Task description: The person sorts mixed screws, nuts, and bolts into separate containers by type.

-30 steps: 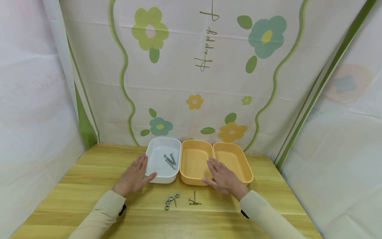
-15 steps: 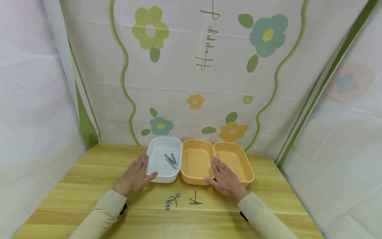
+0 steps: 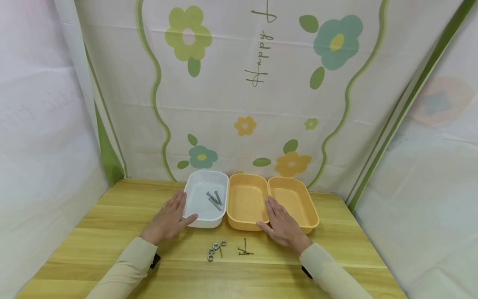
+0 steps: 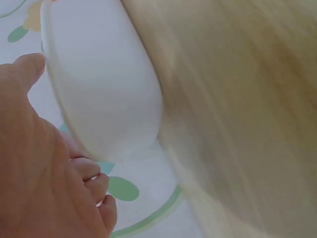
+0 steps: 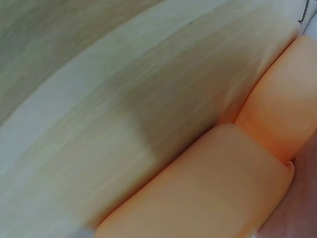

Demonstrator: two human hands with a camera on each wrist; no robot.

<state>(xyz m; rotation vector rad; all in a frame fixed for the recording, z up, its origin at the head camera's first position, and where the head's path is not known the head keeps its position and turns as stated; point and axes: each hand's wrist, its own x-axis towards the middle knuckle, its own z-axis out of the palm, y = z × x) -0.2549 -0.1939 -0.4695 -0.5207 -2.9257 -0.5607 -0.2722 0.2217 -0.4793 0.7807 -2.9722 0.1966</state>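
While both hands are over the front part of the row of boxes, each has its fingers stretched out side by side and its thumb spread apart from them, and neither grips anything. The left hand (image 3: 166, 219) lies along the left side of the white box (image 3: 196, 203), its thumb reaching over the front rim; the left wrist view shows the thumb tip right by that rim. The right hand (image 3: 283, 224) reaches over the place where the middle orange box (image 3: 244, 195) and the right orange box (image 3: 291, 197) meet, its thumb at the middle one's front rim. Whether its palm touches the boxes I cannot tell.

Three bolts (image 3: 213, 198) lie on the floor of the white box, toward its right wall. The three boxes stand side by side at the back of the wooden table (image 3: 112, 232), close against a flowered cloth (image 3: 209, 99). Nearer the person, between the two forearms, four nuts (image 3: 212, 251) sit in a slanting line with a thin screw (image 3: 220, 252) just beside them. To the right of these, a few brass-coloured screws (image 3: 245, 251) lie crossed in a loose cluster. Pale sleeves (image 3: 127, 265) cover both arms.
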